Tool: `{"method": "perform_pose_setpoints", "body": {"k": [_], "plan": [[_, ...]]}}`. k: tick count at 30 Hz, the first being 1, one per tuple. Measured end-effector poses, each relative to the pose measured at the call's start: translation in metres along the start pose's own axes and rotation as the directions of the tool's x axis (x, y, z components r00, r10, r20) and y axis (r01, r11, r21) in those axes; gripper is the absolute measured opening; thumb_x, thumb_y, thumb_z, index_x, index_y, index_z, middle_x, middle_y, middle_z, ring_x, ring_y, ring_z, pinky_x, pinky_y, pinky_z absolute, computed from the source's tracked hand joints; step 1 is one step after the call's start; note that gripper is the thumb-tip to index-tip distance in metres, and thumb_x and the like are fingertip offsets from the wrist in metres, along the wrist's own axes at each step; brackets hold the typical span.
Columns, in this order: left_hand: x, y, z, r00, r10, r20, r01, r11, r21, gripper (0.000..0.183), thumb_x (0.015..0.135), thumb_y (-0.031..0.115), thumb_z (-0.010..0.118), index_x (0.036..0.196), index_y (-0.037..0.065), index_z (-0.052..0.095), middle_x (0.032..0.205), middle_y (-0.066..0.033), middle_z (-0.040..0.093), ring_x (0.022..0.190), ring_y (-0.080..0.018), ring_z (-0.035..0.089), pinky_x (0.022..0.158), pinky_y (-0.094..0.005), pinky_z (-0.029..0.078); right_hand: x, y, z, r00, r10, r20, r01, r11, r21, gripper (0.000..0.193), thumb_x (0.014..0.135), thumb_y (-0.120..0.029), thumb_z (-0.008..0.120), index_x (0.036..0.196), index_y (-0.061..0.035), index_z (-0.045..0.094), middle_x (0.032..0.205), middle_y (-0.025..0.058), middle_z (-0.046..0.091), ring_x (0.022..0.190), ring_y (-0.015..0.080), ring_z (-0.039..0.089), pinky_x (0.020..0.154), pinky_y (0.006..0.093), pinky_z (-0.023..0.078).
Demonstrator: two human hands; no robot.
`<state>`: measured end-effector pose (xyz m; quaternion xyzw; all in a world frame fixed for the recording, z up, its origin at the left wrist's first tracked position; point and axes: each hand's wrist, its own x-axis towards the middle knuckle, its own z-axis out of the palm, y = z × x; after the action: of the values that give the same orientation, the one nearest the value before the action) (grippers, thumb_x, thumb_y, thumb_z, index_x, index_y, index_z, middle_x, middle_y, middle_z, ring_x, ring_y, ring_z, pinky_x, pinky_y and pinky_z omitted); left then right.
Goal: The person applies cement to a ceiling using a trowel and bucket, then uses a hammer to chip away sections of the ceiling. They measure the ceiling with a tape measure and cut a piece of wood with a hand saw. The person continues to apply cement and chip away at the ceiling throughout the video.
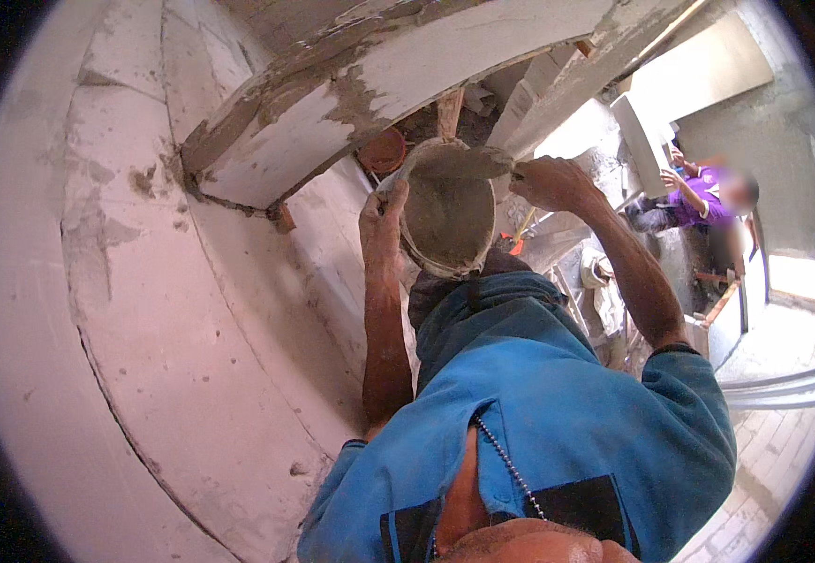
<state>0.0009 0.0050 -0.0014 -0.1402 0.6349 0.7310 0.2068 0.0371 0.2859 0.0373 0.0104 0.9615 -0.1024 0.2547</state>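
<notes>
My left hand (pixel 382 218) is closed on the left rim of a round bucket (pixel 489 220), its thumb over the edge. Wet grey mortar (pixel 445 225) lies inside the bucket, and its rim is crusted. My right hand (pixel 552 184) grips the handle of a trowel (pixel 468 164) at the bucket's right side. The trowel's mortar-coated blade lies across the far part of the bucket's mouth. Most of the handle is hidden in my fist.
A mortar-smeared white slab (pixel 351 113) slants overhead, joining the pale block wall (pixel 192 310) on the left. Behind my bucket sits an orange bucket (pixel 382 150). At the right, a person in purple (pixel 705 195) handles a pale board (pixel 640 141). A white sack (pixel 598 281) hangs below my right forearm.
</notes>
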Motion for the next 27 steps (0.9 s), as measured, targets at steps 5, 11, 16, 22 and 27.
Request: {"method": "perform_pose_setpoints", "body": {"k": [5,11,16,22,27], "plan": [[0.015,-0.005,0.002,0.986,0.156,-0.063,-0.158,0.987,-0.019,0.039,0.091,0.039,0.069,0.1,0.002,0.059,0.097,-0.0091,0.064,0.084,-0.0177,0.061,0.075,-0.0344,0.052,-0.002,-0.009,0.022,0.998,-0.05,-0.036,0.043,0.983,-0.178,0.028,0.087,-0.027,0.058,0.09,-0.002,0.068,0.079,0.0172,0.07,0.071,0.0348,0.07,0.062,0.0475,0.058],[0.027,-0.026,0.011,0.966,0.196,-0.171,-0.212,0.974,-0.082,0.037,0.094,0.034,0.066,0.105,0.0,0.057,0.1,-0.0114,0.063,0.087,-0.0203,0.063,0.077,-0.0348,0.054,0.007,-0.017,0.024,0.891,-0.041,0.452,-0.043,0.984,0.174,0.044,0.092,-0.041,0.053,0.084,-0.0011,0.068,0.071,0.0128,0.068,0.06,0.0268,0.068,0.055,0.0406,0.056],[0.011,-0.016,0.002,0.982,0.18,-0.059,-0.182,0.983,-0.026,0.041,0.094,0.039,0.064,0.104,0.0,0.058,0.097,-0.0092,0.064,0.086,-0.0185,0.061,0.078,-0.0332,0.051,0.015,-0.017,-0.007,0.854,-0.156,0.497,-0.009,0.949,0.314,0.051,0.094,-0.05,0.051,0.096,-0.0023,0.068,0.073,0.0118,0.066,0.061,0.0233,0.066,0.054,0.038,0.054],[0.006,-0.014,0.013,0.957,0.287,0.027,-0.288,0.953,0.096,0.038,0.095,0.04,0.063,0.098,0.002,0.058,0.088,-0.0025,0.058,0.08,-0.0114,0.052,0.072,-0.0272,0.044,0.022,-0.014,0.024,0.989,-0.14,-0.042,0.123,0.953,-0.278,0.025,0.079,-0.021,0.063,0.095,-0.0011,0.067,0.085,0.0193,0.07,0.073,0.0357,0.07,0.061,0.0474,0.056],[0.016,-0.009,0.023,0.958,0.284,0.039,-0.286,0.957,0.039,0.041,0.095,0.04,0.062,0.103,0.0,0.059,0.091,-0.0038,0.053,0.083,-0.0138,0.048,0.075,-0.0314,0.043,0.032,-0.002,0.053,0.936,-0.348,0.049,0.349,0.937,-0.018,0.028,0.086,-0.027,0.061,0.092,-0.0003,0.067,0.075,0.0161,0.068,0.066,0.0347,0.068,0.058,0.0475,0.055]]}}
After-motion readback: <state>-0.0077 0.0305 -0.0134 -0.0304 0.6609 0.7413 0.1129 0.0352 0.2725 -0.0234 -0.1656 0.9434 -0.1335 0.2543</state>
